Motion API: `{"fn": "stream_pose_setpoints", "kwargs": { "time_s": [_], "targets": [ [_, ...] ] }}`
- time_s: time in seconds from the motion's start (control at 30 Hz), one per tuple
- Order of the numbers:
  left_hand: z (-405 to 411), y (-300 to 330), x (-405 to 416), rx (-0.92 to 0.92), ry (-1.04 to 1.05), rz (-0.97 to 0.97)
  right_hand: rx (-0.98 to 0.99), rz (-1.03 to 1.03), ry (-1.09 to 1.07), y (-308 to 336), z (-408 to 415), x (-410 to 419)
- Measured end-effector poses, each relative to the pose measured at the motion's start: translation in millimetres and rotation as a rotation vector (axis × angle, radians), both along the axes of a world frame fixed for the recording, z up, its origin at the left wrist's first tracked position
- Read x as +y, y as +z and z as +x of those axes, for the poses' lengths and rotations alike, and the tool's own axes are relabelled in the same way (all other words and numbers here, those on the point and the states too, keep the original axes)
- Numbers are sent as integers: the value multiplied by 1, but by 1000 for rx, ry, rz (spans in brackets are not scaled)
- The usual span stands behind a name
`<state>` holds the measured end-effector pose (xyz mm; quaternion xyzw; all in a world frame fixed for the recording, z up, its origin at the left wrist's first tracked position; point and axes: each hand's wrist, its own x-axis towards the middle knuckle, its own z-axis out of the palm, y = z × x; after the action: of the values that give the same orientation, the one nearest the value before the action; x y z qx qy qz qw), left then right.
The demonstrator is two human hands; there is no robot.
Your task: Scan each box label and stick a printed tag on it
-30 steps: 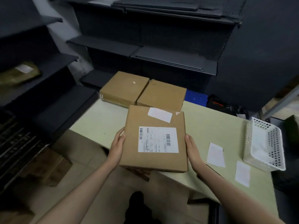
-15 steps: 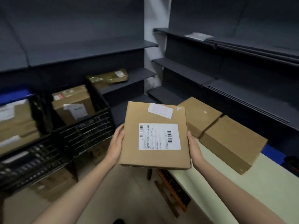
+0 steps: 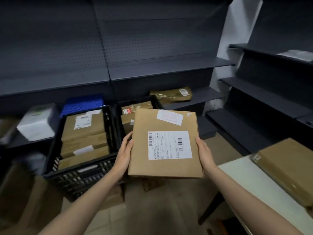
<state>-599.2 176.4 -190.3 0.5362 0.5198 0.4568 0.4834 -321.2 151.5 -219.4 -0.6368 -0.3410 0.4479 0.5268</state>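
Note:
I hold a flat brown cardboard box (image 3: pixel 142 158) in mid-air in front of me, above the floor. My left hand (image 3: pixel 124 154) grips its left edge and my right hand (image 3: pixel 204 154) grips its right edge, fingers hidden beneath it. On the box's top face sit a white shipping label (image 3: pixel 169 145) with barcodes and a smaller white tag (image 3: pixel 169 117) near the far edge.
A black crate (image 3: pixel 81 173) with several labelled boxes stands at the left, a second black crate (image 3: pixel 135 101) behind the held box. Dark shelves (image 3: pixel 169 65) line the back and right. The pale table (image 3: pixel 250 180) at the right carries another brown box (image 3: pixel 286 167).
My view and the held box have swung left, away from the table and towards the crates. Both hands keep the same grip on the box's sides.

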Motion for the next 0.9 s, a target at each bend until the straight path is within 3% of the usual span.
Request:
{"fn": "stream_pose_setpoints", "kwargs": {
  "time_s": [0.47, 0.77, 0.9],
  "targets": [
    [-27, -12, 158, 79, 121, 59, -52, 46, 81, 3, -25, 176],
    [-56, 42, 311, 590, 128, 317, -133, 144, 283, 17, -21, 313],
    [-66, 53, 355, 636, -17, 197, -138, 171, 350, 14, -20, 345]
  ]
}}
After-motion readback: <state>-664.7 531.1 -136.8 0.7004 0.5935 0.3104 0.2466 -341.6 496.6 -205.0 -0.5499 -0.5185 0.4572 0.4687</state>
